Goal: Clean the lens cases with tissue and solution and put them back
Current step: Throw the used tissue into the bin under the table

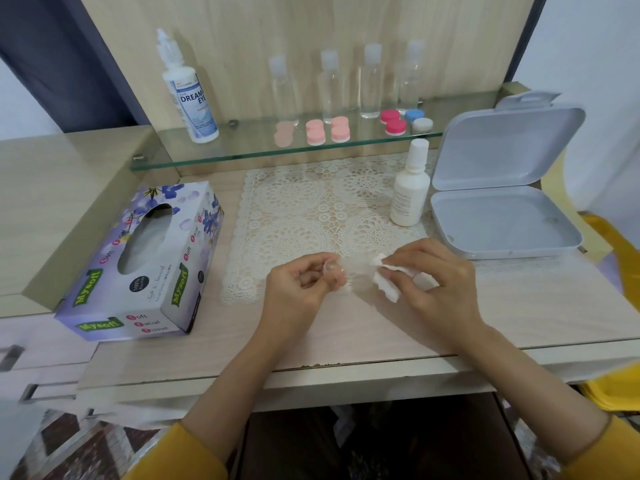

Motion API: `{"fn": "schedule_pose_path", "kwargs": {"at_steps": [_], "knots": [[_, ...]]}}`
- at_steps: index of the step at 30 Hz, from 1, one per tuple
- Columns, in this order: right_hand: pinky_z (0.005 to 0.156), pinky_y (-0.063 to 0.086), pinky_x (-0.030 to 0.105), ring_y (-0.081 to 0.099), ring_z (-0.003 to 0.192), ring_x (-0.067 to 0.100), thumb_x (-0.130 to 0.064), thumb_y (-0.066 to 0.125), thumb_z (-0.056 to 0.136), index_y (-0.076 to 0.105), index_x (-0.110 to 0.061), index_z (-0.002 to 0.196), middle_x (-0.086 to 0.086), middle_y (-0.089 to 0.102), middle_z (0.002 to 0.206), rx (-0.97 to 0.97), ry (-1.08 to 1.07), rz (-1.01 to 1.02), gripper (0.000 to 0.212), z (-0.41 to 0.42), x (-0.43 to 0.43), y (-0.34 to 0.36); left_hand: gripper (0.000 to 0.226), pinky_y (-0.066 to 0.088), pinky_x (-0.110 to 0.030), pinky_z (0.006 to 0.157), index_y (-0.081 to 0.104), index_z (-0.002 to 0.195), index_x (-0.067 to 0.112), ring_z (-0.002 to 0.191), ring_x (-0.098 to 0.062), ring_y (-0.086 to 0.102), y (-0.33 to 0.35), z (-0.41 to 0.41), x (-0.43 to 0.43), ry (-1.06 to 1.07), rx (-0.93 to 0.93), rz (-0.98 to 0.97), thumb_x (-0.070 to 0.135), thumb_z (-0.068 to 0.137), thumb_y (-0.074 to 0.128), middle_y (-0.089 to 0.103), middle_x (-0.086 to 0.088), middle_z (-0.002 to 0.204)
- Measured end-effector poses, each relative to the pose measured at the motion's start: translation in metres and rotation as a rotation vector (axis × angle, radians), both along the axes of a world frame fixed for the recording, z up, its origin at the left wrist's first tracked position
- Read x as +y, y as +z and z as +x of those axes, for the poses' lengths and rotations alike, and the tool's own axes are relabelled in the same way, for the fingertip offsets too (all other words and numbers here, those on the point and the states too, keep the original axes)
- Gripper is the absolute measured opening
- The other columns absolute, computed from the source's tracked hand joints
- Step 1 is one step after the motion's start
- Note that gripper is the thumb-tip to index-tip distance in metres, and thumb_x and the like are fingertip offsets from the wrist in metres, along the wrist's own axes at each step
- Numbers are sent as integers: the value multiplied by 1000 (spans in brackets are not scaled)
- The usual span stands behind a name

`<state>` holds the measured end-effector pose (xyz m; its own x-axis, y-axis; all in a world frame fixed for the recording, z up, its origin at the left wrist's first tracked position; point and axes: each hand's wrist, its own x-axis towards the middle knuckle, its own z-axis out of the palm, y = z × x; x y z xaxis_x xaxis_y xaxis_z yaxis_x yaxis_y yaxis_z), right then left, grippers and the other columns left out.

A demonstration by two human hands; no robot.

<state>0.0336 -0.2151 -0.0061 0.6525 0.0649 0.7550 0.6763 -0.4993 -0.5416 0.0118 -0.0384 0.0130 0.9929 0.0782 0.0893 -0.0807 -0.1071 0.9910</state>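
Observation:
My left hand [304, 282] pinches a small clear lens case [341, 270] just above the front edge of the lace mat [311, 209]. My right hand [436, 275] grips a crumpled white tissue [386, 280] right beside the case's right end. A small white solution bottle [410, 188] stands upright on the mat's right side. On the glass shelf [242, 152] lie pale pink lens cases [327, 129], a magenta case [393, 121] and a blue and white case [419, 120].
A floral tissue box [145, 265] lies on the left of the table. An open grey plastic box [502, 209] sits at the right. A large solution bottle [188, 91] and several clear bottles [370, 84] stand on the shelf.

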Motion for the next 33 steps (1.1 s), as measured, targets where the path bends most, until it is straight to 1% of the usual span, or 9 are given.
{"fn": "schedule_pose_path", "kwargs": {"at_steps": [5,7,10,15,18,20,24,29,33], "knots": [[69,42,14,56,71,8,-23,65,76,71,-8,72,-10,61,78,87,132,0,17,-10,0,6,7,52,-16,65,68,87,11,68,-9,68,10,4,2,61,-21,-3,13,79,67,70,6,68],[77,45,21,59,84,15,-26,65,74,73,-12,72,-6,63,96,107,165,-40,16,-10,3,7,2,53,-19,67,69,79,19,69,-12,69,14,3,-1,54,-16,-13,20,77,68,71,1,69],[90,44,22,58,105,15,-27,65,74,73,-14,73,-2,61,118,148,221,-61,16,-4,5,10,21,55,-28,76,72,76,23,76,-19,69,15,0,-6,30,-9,-13,40,65,68,72,-4,74],[81,45,12,63,90,-1,-26,64,74,74,-12,77,-9,67,99,238,249,45,17,-2,9,11,32,55,-26,77,69,84,11,78,-14,68,17,-5,-9,-45,24,-75,37,66,65,72,-2,77],[75,46,10,64,87,-2,-25,67,72,73,-15,79,-9,68,93,247,259,137,13,-3,10,8,39,53,-25,81,64,98,8,87,-15,66,17,-9,-9,-126,51,-115,31,67,65,70,-5,90],[71,48,12,65,86,1,-26,68,71,73,-17,81,-6,69,91,286,272,205,14,-3,11,6,40,53,-22,74,59,103,10,86,-14,66,16,-11,-10,-132,67,-119,24,67,69,69,-7,93],[72,49,14,65,86,2,-31,67,70,72,-17,86,-6,69,88,325,252,242,23,-5,13,5,32,51,-17,60,55,98,14,71,-9,67,15,-12,-14,-48,103,-161,5,72,71,68,-7,84],[65,50,15,63,77,4,-36,65,72,71,-22,89,-10,68,90,372,227,230,23,-7,11,12,15,51,-18,63,65,83,10,69,-9,64,13,-13,-14,-35,107,-117,6,71,73,68,-2,74],[64,51,19,59,67,7,-13,70,74,70,-30,82,-14,68,82,459,218,263,18,-7,7,15,7,50,-18,56,63,79,8,64,-8,62,17,-11,-5,-73,52,-101,1,79,64,65,-2,72]]}}
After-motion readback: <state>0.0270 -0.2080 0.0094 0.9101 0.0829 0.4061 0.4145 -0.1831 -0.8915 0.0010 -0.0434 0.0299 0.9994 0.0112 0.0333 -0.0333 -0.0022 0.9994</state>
